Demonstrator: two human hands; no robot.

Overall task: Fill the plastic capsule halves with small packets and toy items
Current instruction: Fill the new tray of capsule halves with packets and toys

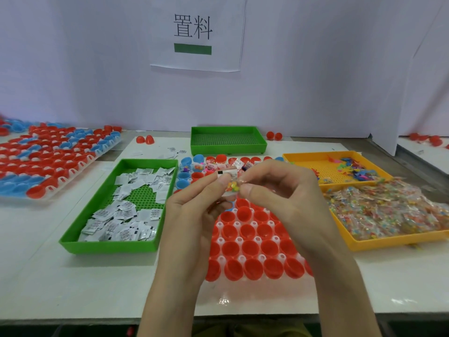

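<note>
head view: two hands pair a packet with a toy bag above the rack of capsule halves

left hand (192,210) pinches a small white packet (227,173) and right hand (286,190) pinches a clear toy bag (232,186) of coloured bits, each grip closed tight, the two items touching just above the rack (243,296). its far rows hold items; the red capsule halves (250,248) at its near end sit empty. the green tray (109,244) of packets lies left of the rack, the yellow tray (379,243) of bags right of it, on the bench (73,288). the work looks mid-fill: the next move likely calls for lowering the pair into one empty half and releasing.
</note>
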